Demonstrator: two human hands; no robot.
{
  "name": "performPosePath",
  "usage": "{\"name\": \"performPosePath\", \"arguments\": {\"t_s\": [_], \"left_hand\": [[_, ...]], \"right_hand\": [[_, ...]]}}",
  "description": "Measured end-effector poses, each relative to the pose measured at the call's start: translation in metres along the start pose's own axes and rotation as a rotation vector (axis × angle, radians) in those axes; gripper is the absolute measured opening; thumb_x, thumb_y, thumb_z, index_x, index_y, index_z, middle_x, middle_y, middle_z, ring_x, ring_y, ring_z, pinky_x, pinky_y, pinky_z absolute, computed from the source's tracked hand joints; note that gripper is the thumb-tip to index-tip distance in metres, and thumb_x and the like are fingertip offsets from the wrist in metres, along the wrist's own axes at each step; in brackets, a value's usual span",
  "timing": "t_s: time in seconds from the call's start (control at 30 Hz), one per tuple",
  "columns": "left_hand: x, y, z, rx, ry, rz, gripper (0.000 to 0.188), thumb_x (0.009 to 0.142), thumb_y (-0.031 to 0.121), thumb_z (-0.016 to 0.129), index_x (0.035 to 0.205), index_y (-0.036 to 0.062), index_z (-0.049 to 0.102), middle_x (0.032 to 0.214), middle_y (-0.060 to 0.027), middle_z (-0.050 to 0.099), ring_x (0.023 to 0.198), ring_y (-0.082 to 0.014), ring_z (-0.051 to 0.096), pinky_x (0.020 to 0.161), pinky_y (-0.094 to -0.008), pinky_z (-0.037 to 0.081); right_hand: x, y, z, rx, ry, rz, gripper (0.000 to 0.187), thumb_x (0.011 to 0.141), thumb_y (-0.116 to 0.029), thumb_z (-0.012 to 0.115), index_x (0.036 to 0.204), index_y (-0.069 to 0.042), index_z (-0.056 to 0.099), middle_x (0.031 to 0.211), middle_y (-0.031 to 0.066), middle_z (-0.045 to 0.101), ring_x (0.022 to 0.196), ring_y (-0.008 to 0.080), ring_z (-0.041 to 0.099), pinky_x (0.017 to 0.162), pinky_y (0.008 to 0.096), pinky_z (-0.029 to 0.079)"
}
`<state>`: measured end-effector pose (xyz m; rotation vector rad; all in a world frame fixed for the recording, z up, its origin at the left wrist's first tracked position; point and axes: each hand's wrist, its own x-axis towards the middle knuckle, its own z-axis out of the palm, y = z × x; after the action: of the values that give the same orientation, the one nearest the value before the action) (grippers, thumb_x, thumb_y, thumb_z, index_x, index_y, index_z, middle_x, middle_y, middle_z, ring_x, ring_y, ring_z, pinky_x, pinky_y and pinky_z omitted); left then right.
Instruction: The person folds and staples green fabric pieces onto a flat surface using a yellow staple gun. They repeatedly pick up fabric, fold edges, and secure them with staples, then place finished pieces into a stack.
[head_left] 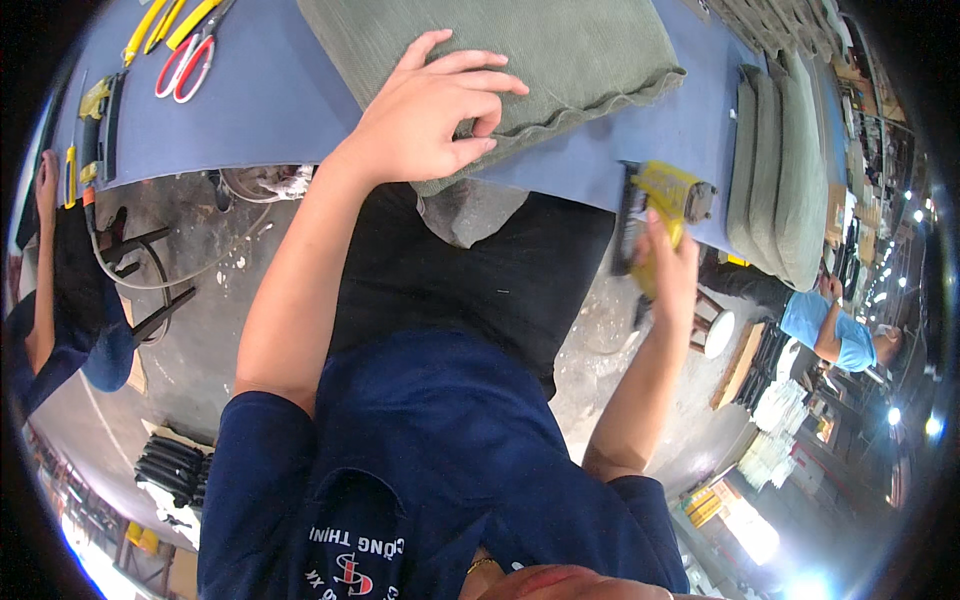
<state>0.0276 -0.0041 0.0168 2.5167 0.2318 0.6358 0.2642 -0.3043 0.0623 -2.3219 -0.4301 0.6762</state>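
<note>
- We've got a desk point(235, 125) with a plain blue top, front edge toward us.
- Olive-green cushion point(575, 60) flat on it, mid-desk, one corner over the front edge.
- Left: scissors point(190, 70), red-and-white handles, beside yellow tools point(143, 32).
- Far left: we see a dark tool with yellow tape point(90, 135).
- Right end: more green cushions point(795, 170), grouped together.
</note>
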Motion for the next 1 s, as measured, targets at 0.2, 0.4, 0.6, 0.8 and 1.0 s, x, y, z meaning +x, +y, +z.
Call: {"name": "performPosePath", "arguments": {"t_s": [0.2,0.4,0.6,0.8,1.0], "left_hand": [[0.004,-0.001,-0.002,-0.04,-0.006,0.017,0.024,0.083,0.018,0.081,0.075,0.0129,0.059,0.142,0.0034,0.071,0.148,-0.0249,0.052,0.13,-0.0588,0.022],[0.002,-0.003,0.0,-0.039,0.032,0.018,0.025,0.083,0.018,0.082,0.075,0.0126,0.059,0.14,0.0039,0.072,0.147,-0.0238,0.053,0.128,-0.0575,0.025],[0.003,-0.003,0.0,-0.039,0.031,0.013,0.026,0.083,0.018,0.082,0.076,0.0125,0.058,0.139,0.0032,0.073,0.146,-0.0243,0.055,0.128,-0.0561,0.027],[0.007,0.005,-0.003,0.008,-0.001,0.017,0.026,0.084,0.019,0.081,0.077,0.0116,0.057,0.14,0.0028,0.072,0.146,-0.0248,0.054,0.127,-0.0555,0.027],[0.011,0.014,-0.001,0.066,-0.027,0.01,0.026,0.083,0.019,0.081,0.078,0.0109,0.057,0.14,0.0022,0.072,0.145,-0.0266,0.055,0.126,-0.0565,0.028]], "right_hand": [[-0.094,-0.034,0.094,0.468,-0.175,-0.088,0.02,0.105,-0.016,0.069,0.109,0.003,0.073,0.07,0.0022,0.067,0.06,0.0107,0.062,0.059,0.028,0.051],[-0.088,-0.023,0.126,0.308,-0.232,-0.158,0.023,0.103,-0.018,0.073,0.111,0.003,0.074,0.076,0.0058,0.072,0.065,0.0117,0.066,0.064,0.03,0.054],[-0.083,-0.019,0.133,0.229,-0.166,-0.302,0.025,0.098,-0.016,0.076,0.114,0.004,0.075,0.092,0.0148,0.08,0.084,0.0233,0.079,0.078,0.0346,0.059],[-0.09,-0.035,0.13,0.199,-0.198,-0.276,0.023,0.095,-0.013,0.075,0.113,0.002,0.077,0.097,0.019,0.08,0.091,0.0287,0.081,0.081,0.0359,0.06],[-0.08,-0.019,0.139,0.203,-0.186,-0.318,0.027,0.094,-0.018,0.076,0.113,0.001,0.076,0.097,0.0226,0.079,0.092,0.0348,0.08,0.08,0.0388,0.06]]}}
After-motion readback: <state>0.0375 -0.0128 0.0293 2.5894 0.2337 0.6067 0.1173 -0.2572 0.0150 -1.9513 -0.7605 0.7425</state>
